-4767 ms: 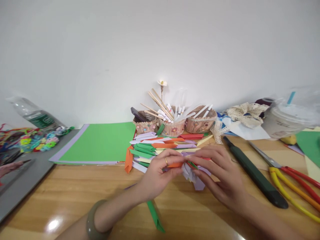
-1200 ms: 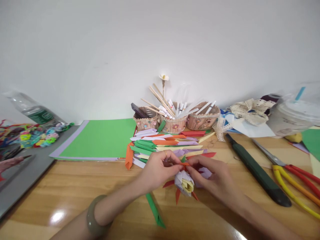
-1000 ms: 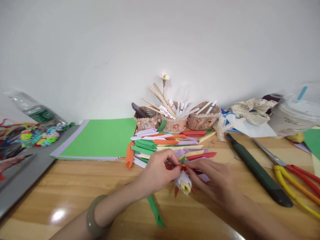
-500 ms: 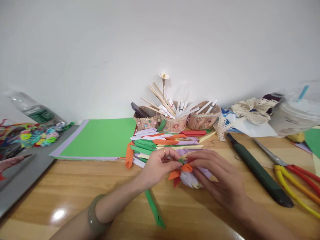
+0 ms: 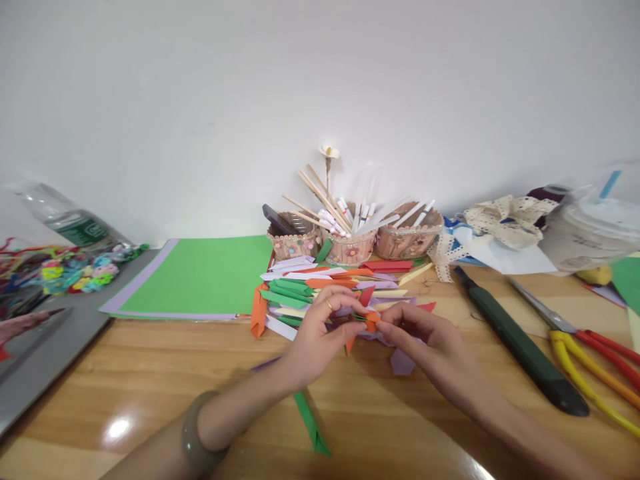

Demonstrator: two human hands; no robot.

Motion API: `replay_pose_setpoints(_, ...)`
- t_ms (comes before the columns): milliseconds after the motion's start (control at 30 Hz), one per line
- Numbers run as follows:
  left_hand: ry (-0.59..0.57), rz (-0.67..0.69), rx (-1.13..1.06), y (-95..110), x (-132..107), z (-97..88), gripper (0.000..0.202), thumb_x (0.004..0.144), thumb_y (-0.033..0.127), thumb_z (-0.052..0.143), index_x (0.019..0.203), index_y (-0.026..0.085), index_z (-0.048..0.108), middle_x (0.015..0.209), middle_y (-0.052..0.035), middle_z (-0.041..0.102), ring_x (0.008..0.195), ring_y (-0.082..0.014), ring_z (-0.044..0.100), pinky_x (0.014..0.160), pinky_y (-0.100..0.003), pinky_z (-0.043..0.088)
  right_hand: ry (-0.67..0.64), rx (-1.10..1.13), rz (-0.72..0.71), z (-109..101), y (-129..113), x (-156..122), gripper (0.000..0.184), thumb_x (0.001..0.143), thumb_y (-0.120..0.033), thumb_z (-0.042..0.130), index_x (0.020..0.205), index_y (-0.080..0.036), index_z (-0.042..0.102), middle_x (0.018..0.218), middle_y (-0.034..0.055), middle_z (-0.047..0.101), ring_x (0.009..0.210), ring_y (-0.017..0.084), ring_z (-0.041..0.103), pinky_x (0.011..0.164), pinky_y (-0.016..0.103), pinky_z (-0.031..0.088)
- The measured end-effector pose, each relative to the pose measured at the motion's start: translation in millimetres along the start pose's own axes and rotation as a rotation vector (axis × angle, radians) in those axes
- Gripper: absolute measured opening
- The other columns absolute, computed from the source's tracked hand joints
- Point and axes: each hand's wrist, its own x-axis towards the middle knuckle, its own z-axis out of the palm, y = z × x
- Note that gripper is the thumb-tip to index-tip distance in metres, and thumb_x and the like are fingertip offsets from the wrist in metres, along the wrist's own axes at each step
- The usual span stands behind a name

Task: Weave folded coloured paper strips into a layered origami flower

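Observation:
My left hand (image 5: 320, 337) and my right hand (image 5: 425, 340) meet over the wooden table (image 5: 150, 393), both pinched on a small folded paper piece (image 5: 367, 320) made of orange, red, green and lilac strips. A ring sits on my left hand and a grey-green bangle (image 5: 197, 437) on that wrist. Just behind the hands lies a pile of folded paper strips (image 5: 310, 287) in several colours. A lone green strip (image 5: 310, 423) lies under my left forearm.
Three small baskets (image 5: 347, 247) of sticks and paper rolls stand by the wall. Green card sheets (image 5: 200, 277) lie at left. A dark utility knife (image 5: 520, 350), scissors with yellow and red handles (image 5: 585, 363), lace (image 5: 500, 217) and a lidded cup (image 5: 585, 233) are at right. A bottle (image 5: 70, 223) lies far left.
The paper piece has been turned between my hands: its white and yellow underside no longer shows. Both hands shifted slightly away from me, still holding it.

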Motion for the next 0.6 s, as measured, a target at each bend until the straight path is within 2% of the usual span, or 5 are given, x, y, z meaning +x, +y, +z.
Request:
replay_pose_setpoints(100,-0.002,-0.092,-0.153,-3.9,0.6,2.7,0.013,0.071,0.020,0.064,0.083,0.021,0.068,0.107,-0.0068,0.051,0.110,-0.0201,0.049,0.091,-0.031,0.040,-0.006,0.023,0.006,-0.1,2.0,2.2,0.024,0.077,-0.038,0.054,0.066,-0.018,0.056,0.065,-0.0004,0.056,0.059,0.012,0.049,0.052,0.023,0.038)
replay_pose_setpoints(267,0.089,-0.188,-0.199,-3.0,0.3,4.1,0.004,0.067,0.020,0.067,0.070,0.017,0.069,0.101,-0.0076,0.060,0.103,-0.0204,0.054,0.091,-0.033,0.039,-0.006,0.042,0.072,2.3,3.5,1.3,0.026,0.076,-0.040,0.054,0.062,-0.018,0.052,0.058,-0.0026,0.051,0.051,0.011,0.045,0.046,0.022,0.035)
replay_pose_setpoints(400,0.116,-0.222,-0.291,-3.0,-0.9,5.7,0.006,0.067,0.021,0.067,0.070,0.017,0.064,0.104,-0.0068,0.064,0.102,-0.0195,0.056,0.087,-0.032,0.041,-0.007,0.062,0.133,4.1,6.0,-0.5,0.027,0.076,-0.042,0.055,0.063,-0.019,0.051,0.056,-0.0032,0.050,0.046,0.009,0.044,0.042,0.021,0.033)
replay_pose_setpoints(600,0.150,-0.240,-0.328,-2.9,-4.2,7.5,0.009,0.070,0.023,0.063,0.073,0.017,0.058,0.107,-0.0055,0.064,0.102,-0.0173,0.056,0.085,-0.028,0.041,0.004,0.093,0.108,6.7,5.5,-0.5,0.032,0.073,-0.045,0.057,0.059,-0.018,0.048,0.052,-0.0047,0.043,0.046,0.009,0.039,0.040,0.021,0.030)
